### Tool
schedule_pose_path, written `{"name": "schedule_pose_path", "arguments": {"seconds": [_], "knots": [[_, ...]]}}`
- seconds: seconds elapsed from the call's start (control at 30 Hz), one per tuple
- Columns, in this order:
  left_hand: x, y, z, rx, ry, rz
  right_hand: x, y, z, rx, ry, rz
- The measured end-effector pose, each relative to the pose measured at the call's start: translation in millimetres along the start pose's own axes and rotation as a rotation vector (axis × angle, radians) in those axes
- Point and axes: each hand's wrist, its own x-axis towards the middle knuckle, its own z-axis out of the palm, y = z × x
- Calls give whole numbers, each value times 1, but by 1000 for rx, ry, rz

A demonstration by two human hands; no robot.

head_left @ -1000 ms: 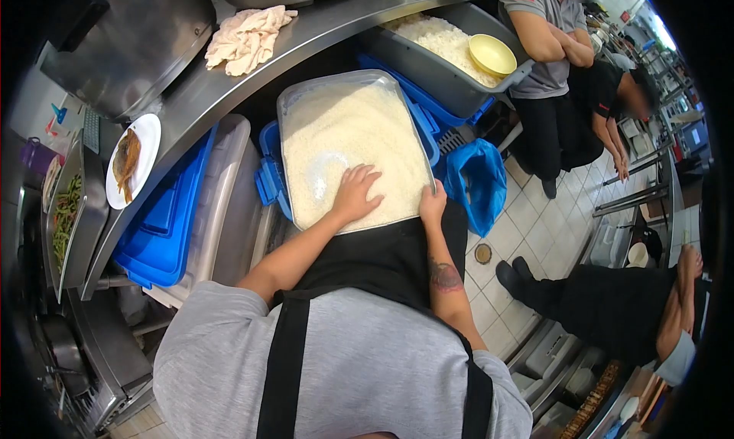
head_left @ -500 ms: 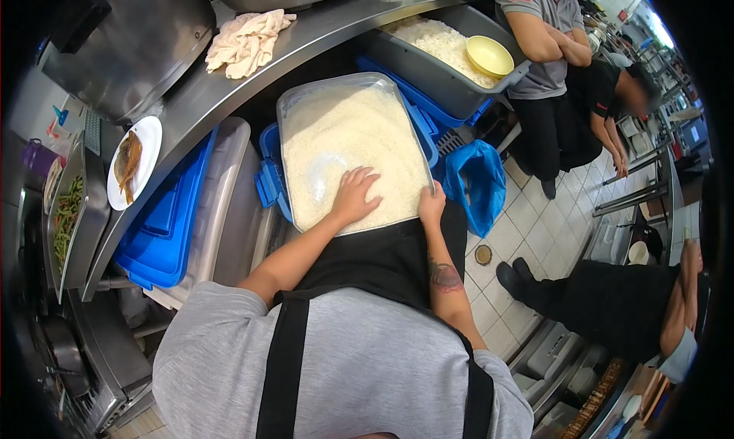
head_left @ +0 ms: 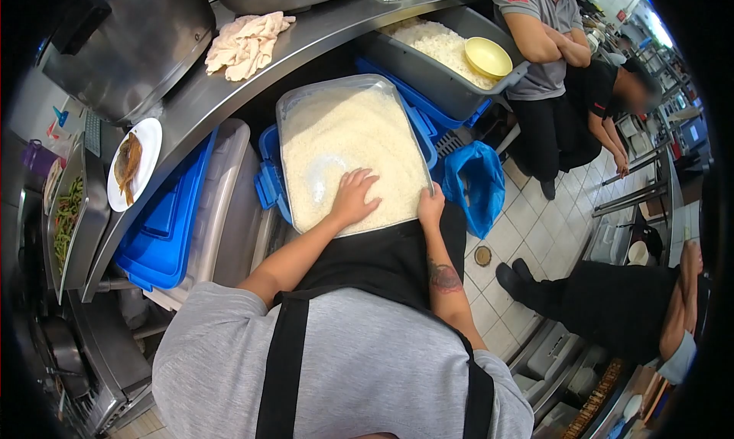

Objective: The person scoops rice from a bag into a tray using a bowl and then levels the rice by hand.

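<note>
A clear plastic bin [head_left: 284,110] stands in front of my body, filled with uncooked white rice [head_left: 344,125]. Flat on the rice near the bin's close side lies my left hand [head_left: 355,198], its fingers spread and holding nothing. Beside it, the bottom of the bin shows through in a thin, pale patch. My right hand [head_left: 431,204] is closed around the bin's rim at the near right corner. Its fingertips are partly hidden by the rim.
At the upper right, a grey tub [head_left: 413,56] holds white rice and a yellow bowl [head_left: 488,57]. A blue bag-lined bin [head_left: 475,186] stands right. Fish on a plate [head_left: 149,144] and a cloth [head_left: 248,45] lie on the steel counter [head_left: 306,37]. Several people stand at right.
</note>
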Motion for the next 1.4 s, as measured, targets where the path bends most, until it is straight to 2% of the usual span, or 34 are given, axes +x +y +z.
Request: {"name": "schedule_pose_path", "arguments": {"seconds": [0.9, 1.17, 1.3, 1.4], "knots": [[0, 1, -1, -28, -9, -9, 0, 3, 0, 18, -20, 10], [0, 1, -2, -39, -6, -16, 3, 14, 3, 124, -44, 26], [0, 1, -3, -47, 10, -2, -1, 10, 0, 116, -45, 9], [6, 3, -3, -15, 34, 4, 2, -4, -1, -16, -5, -26]]}}
